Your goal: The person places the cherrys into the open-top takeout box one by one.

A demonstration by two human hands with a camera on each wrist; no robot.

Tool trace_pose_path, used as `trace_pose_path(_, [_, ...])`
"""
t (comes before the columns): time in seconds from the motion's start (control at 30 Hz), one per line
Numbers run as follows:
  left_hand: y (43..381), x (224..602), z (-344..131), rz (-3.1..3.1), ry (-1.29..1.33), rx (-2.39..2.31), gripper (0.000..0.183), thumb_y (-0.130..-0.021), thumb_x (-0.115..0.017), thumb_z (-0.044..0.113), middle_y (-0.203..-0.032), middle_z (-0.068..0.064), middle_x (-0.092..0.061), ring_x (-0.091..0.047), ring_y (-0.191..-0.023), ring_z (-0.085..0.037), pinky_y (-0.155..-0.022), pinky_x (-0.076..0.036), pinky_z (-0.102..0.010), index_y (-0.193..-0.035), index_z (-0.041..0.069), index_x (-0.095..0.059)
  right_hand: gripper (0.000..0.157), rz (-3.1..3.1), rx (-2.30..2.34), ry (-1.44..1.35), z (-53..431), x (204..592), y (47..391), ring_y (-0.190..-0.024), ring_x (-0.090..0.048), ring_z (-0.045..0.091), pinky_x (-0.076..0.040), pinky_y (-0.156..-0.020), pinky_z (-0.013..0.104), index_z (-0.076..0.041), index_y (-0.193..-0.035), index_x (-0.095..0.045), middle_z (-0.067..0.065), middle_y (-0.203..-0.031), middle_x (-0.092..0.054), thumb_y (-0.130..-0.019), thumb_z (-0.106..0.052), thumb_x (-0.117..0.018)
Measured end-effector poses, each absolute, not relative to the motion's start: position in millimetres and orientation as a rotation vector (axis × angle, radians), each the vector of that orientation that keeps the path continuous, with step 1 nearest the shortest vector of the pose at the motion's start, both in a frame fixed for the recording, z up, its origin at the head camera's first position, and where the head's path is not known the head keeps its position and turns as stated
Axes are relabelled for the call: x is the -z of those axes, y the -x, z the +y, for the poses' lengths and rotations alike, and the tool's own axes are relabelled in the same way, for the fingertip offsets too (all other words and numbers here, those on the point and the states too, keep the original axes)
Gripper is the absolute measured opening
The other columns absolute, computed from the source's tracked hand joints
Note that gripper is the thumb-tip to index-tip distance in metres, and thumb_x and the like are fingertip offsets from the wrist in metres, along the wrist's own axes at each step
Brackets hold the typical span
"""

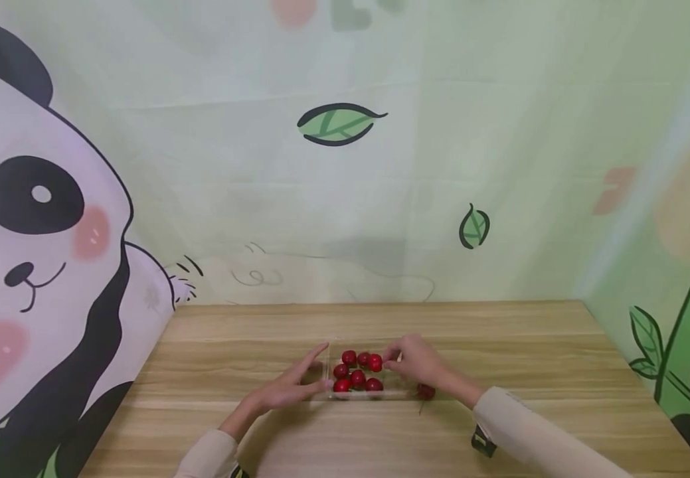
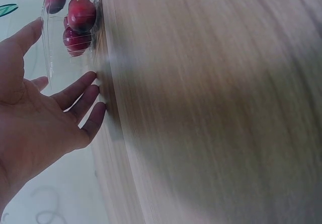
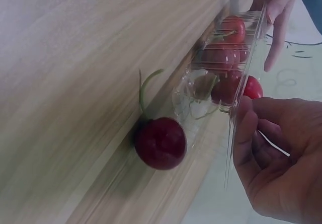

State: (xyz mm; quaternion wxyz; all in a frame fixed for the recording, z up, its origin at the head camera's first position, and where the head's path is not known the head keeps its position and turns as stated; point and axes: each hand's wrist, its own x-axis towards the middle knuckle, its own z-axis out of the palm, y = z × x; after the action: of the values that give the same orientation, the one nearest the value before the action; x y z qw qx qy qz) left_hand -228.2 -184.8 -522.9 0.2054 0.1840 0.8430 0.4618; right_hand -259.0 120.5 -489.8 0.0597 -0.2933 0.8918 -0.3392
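Observation:
A clear plastic box with several dark red cherries in it stands on the table. My right hand is over the box's right part, thumb and forefinger pinching a bright red cherry; in the right wrist view that cherry shows at the fingertips, above the rim. At the box's left end my left hand has its fingers spread, the thumb and a fingertip at the edge. The left wrist view shows that hand's palm and loosely extended fingers.
A loose dark cherry with a green stem lies on the wooden table, just right of the box and below my right wrist. A small black object is by the right sleeve. Behind the table hangs a printed panda backdrop.

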Motion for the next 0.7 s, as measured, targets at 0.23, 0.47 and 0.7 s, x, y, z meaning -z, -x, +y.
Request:
trace_pose_path(0.23, [230, 524, -185, 2.352, -0.512, -1.288, 0.084, -0.102, -0.06, 0.042, -0.161, -0.026, -0.035, -0.031, -0.15, -0.047, -0.117, -0.025, -0.074, -0.166, 0.02, -0.01, 0.008, 2.707, 0.97, 0.852, 114, 496, 259, -0.05, -0.058, 0.007, -0.049, -0.05, 0.018, 0.0, -0.088, -0.077, 0.012, -0.083, -0.076, -0.093, -0.001, -0.071])
trace_pose_path(0.47, [229, 524, -186, 2.369, -0.514, -1.278, 0.084, -0.102, -0.061, 0.042, -0.162, -0.027, -0.033, -0.03, -0.151, -0.048, -0.117, -0.023, -0.075, -0.166, 0.019, -0.011, 0.009, 2.741, 0.898, 0.814, 109, 497, 258, -0.049, -0.054, 0.007, -0.045, -0.049, 0.019, -0.001, -0.087, -0.077, 0.009, -0.074, -0.074, -0.093, -0.002, -0.071])
trace_pose_path(0.7, [229, 522, -186, 2.343, -0.509, -1.292, 0.085, -0.102, -0.06, 0.044, -0.161, -0.027, -0.033, -0.03, -0.151, -0.048, -0.117, -0.024, -0.075, -0.166, 0.021, -0.009, 0.012, 2.832, 0.769, 0.838, 105, 499, 259, -0.053, -0.053, 0.007, -0.045, -0.05, 0.02, -0.004, -0.079, -0.077, 0.003, -0.066, -0.07, -0.09, -0.003, -0.073])
